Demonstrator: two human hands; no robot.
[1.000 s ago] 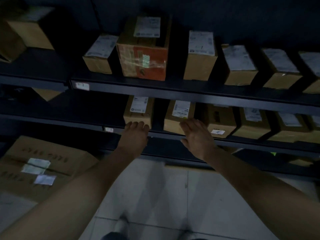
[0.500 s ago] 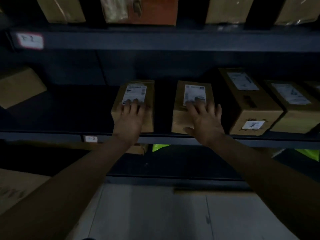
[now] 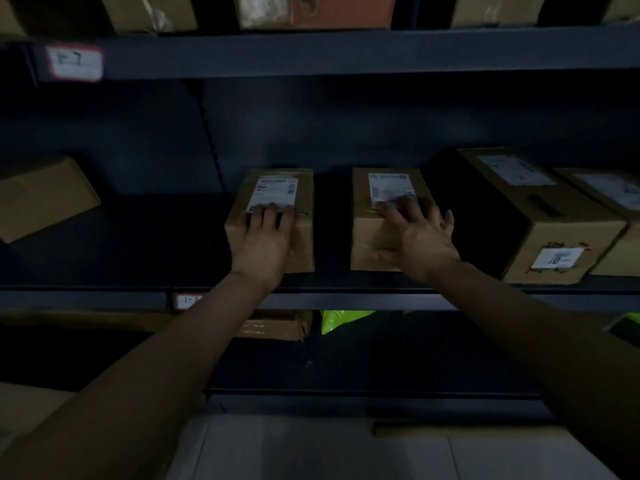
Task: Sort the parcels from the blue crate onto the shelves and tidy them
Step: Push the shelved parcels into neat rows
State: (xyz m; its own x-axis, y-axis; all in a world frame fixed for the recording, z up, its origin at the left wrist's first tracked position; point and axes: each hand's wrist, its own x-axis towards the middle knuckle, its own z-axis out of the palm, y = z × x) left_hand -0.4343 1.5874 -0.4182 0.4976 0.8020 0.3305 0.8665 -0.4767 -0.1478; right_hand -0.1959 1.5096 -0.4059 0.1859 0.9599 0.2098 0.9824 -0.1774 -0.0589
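Two small brown parcels with white labels stand side by side on the middle shelf point(image 3: 104, 294) of a dark metal rack. My left hand point(image 3: 265, 242) lies flat on top of the left parcel point(image 3: 298, 188), fingers straight and reaching the label's lower edge. My right hand point(image 3: 420, 237) rests with spread fingers on the right parcel point(image 3: 363, 233), fingertips on its label. A gap of dark shelf separates the two parcels. The blue crate is out of view.
A bigger box point(image 3: 540, 220) stands to the right, another box point(image 3: 602, 192) beyond it. A tilted box point(image 3: 45, 199) sits at the far left. Boxes line the shelf above point(image 3: 311, 53). Below lie a taped box point(image 3: 277, 329) and green bags point(image 3: 341, 320).
My view has dropped and come closer to the middle shelf. Both hands moved from the parcels' front edges onto their tops; since half a second ago they have hardly shifted.
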